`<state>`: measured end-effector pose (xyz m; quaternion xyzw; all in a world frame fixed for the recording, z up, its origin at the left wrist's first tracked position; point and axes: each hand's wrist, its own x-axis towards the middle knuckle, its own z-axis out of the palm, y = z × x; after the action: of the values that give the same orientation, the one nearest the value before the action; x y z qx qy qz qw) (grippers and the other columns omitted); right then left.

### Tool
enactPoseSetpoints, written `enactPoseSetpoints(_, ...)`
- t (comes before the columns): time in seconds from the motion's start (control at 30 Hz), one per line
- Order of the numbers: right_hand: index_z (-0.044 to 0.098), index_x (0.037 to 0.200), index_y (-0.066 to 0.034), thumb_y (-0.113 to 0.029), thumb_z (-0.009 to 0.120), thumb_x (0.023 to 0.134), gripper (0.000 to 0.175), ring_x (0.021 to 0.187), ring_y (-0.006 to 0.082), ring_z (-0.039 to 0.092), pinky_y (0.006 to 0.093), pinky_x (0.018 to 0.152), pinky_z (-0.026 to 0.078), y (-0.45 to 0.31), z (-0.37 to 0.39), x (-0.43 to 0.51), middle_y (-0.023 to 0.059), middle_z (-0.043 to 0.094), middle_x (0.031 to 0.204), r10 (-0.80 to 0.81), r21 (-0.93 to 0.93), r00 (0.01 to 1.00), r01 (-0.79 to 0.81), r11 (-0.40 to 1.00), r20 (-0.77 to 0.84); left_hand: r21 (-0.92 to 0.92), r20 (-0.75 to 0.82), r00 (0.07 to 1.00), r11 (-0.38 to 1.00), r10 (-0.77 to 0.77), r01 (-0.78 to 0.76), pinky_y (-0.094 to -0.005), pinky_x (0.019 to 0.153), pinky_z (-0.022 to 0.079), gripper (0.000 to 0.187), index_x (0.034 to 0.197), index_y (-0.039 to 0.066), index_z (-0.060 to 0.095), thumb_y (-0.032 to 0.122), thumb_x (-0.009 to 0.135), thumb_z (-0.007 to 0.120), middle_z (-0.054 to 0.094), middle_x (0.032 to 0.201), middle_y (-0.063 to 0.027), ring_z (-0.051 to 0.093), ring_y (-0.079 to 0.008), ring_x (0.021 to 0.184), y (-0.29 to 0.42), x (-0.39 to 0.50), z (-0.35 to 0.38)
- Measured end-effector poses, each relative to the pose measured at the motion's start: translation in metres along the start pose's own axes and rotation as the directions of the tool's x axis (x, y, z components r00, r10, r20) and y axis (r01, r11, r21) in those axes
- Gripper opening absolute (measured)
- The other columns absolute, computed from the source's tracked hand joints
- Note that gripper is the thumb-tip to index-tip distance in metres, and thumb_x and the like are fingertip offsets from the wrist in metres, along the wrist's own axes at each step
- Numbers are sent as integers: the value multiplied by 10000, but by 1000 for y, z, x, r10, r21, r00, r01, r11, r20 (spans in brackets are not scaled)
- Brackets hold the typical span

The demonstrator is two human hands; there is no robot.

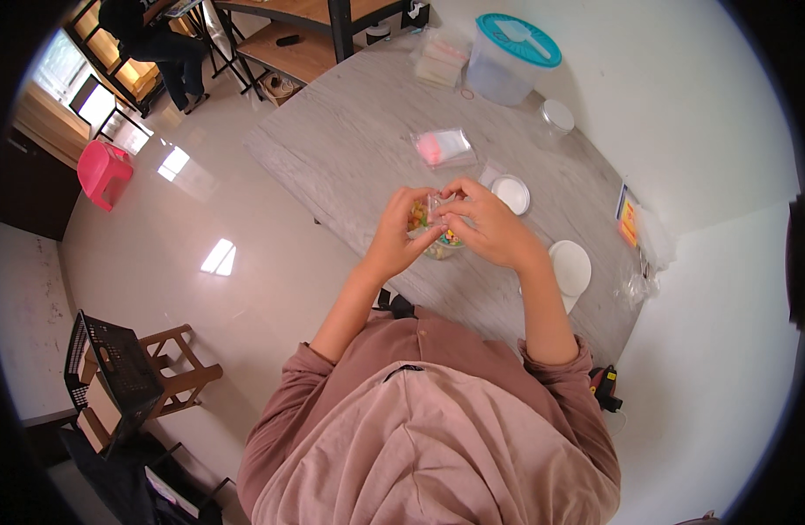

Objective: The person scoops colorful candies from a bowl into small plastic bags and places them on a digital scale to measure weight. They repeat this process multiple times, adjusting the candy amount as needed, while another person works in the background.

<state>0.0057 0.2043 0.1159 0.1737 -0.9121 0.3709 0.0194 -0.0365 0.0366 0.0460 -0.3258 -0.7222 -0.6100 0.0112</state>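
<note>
Both of my hands meet over the near part of the table. My left hand (pixel 397 226) and my right hand (pixel 491 226) pinch a small clear plastic bag (pixel 433 209) between their fingertips. Orange, yellow and green pieces (pixel 417 215) show beside my left fingers; whether they lie in the bag or in a container under it, I cannot tell. Just below my fingers stands a clear round tub (pixel 440 252) with small multicoloured pieces (pixel 451 239) inside, partly covered by my hands. A round white lid (pixel 510 194) lies beyond my right hand.
A white kitchen scale (pixel 571 269) sits right of my right forearm. Farther back are a pink-and-white packet (pixel 445 147), stacked clear bags (pixel 439 60), a tub with turquoise lid (pixel 519 41) and a lidded jar (pixel 558 118). Crumpled plastic (pixel 638 287) lies by the wall. Another person (pixel 159 52) stands far left.
</note>
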Motion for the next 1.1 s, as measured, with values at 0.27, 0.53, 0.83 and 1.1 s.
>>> enactPoseSetpoints(0.27, 650, 997, -86, -175, 525, 790, 258, 971, 249, 518, 343, 815, 428, 0, -1, -2, 111, 493, 1109, 45, 39, 999, -46, 998, 19, -15, -21, 1000, 1000, -21, 21, -319, 786, 424, 520, 1168, 56, 458, 103, 706, 693, 472, 1026, -99, 474, -233, 957, 1, 3, 1)
enactPoseSetpoints(0.53, 662, 955, -81, -147, 626, 750, 218, 860, 213, 568, 315, 741, 456, -1, 2, 2, 82, 550, 1017, 92, 210, 987, -62, 976, -134, -52, 26, 998, 997, -49, 51, -303, 811, 410, 543, 1246, 53, 386, 76, 756, 619, 428, 1106, -108, 426, -220, 975, 3, 0, 1)
enactPoseSetpoints(0.83, 679, 885, -45, -40, 620, 763, 135, 812, 128, 563, 236, 659, 460, 6, 12, -2, 54, 580, 965, 92, 255, 979, -43, 966, -182, -186, 22, 997, 979, -78, 81, -297, 843, 405, 521, 1264, 41, 365, 80, 802, 602, 454, 1148, -114, 461, -209, 1038, -13, -7, 6)
enactPoseSetpoints(1.1, 629, 905, 17, -41, 596, 818, 109, 820, 126, 589, 233, 689, 485, 50, -14, -51, 65, 611, 929, 271, 397, 813, -53, 916, -516, -197, -66, 996, 979, -66, 52, -315, 807, 414, 622, 1305, 71, 311, 59, 771, 631, 472, 1213, -106, 461, -204, 1057, -6, -4, 1)
